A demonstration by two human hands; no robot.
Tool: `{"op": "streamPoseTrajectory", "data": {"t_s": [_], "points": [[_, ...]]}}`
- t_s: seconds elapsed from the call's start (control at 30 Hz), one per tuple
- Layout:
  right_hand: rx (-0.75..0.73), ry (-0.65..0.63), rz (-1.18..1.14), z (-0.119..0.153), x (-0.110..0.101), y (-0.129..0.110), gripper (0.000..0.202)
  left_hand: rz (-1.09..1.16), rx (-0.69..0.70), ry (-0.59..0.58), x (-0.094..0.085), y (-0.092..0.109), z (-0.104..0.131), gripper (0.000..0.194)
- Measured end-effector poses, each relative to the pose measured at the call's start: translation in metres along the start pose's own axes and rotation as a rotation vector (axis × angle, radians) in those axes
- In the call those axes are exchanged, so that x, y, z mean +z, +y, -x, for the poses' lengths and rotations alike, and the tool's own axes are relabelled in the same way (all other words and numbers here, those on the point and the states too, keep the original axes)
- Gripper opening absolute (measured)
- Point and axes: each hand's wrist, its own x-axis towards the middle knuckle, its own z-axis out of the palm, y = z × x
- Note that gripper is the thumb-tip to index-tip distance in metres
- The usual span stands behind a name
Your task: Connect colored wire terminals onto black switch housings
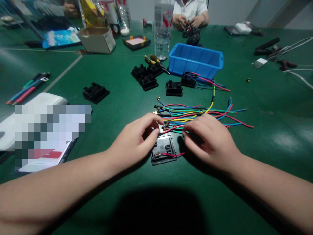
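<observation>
My left hand (pixel 144 133) is closed in a pinch at the left end of a red wire (pixel 171 128), beside a small whitish piece (pixel 161 128). The wire runs across to my right hand (pixel 207 140), whose thumb and index finger are curled together at its other end; their exact grip is partly hidden. Just below both hands lies a square black plastic housing (pixel 163 158), open side up, with a short red wire fixed in it by a brass terminal. Behind my fingers spreads a bundle of red, blue, green and yellow wires (pixel 190 114), several with metal terminals.
Several black housings (pixel 148 81) lie farther back near yellow-handled pliers (pixel 156 60), a blue bin (pixel 195 60) and a water bottle (pixel 161 36). At left are a phone (pixel 58 137), a white device (pixel 36 111) and a black housing (pixel 95 93). A person sits opposite, hands (pixel 188 22) on dark parts.
</observation>
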Motion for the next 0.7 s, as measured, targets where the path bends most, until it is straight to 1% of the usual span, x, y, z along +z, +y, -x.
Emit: {"op": "streamPoseTrajectory", "data": {"t_s": [0.03,0.13,0.47,0.7], "points": [[0.014,-0.012,0.026,0.0001,0.0007,0.0008,0.014,0.001,0.000,-0.021,0.0000,0.0000,0.0003,0.013],[0.045,-0.051,0.060,0.0004,0.0037,0.0029,0.014,0.000,-0.009,-0.037,0.0001,-0.0007,0.0008,0.014],[0.067,-0.050,0.055,0.0010,0.0076,0.0050,0.015,-0.087,0.031,-0.062,0.0000,0.0001,0.0012,0.019],[0.081,-0.029,0.039,0.0021,0.0098,0.0040,0.029,-0.100,0.032,-0.067,0.0001,0.0008,0.0000,0.019]]}}
